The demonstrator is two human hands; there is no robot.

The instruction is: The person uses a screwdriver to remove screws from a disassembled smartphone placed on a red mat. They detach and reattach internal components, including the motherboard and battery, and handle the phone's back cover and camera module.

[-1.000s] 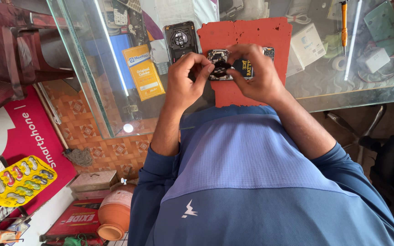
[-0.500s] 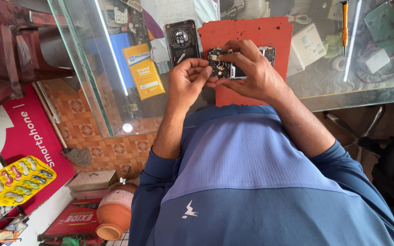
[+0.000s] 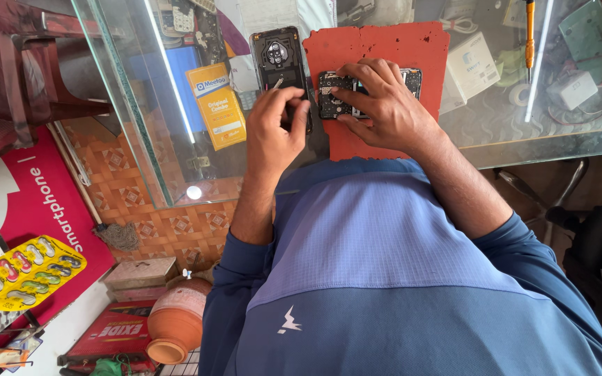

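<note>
Left hand (image 3: 273, 129) dropped off phone board (image 3: 334, 94), now pinching small tool; right hand (image 3: 384, 104) spread over board.

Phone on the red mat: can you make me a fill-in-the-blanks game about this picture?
1. The opened phone lies on a ____ mat.
2. The right hand presses on the ____.
3. The left hand rests by the black back cover on the ____ counter.

Missing words: red; phone; glass
</note>
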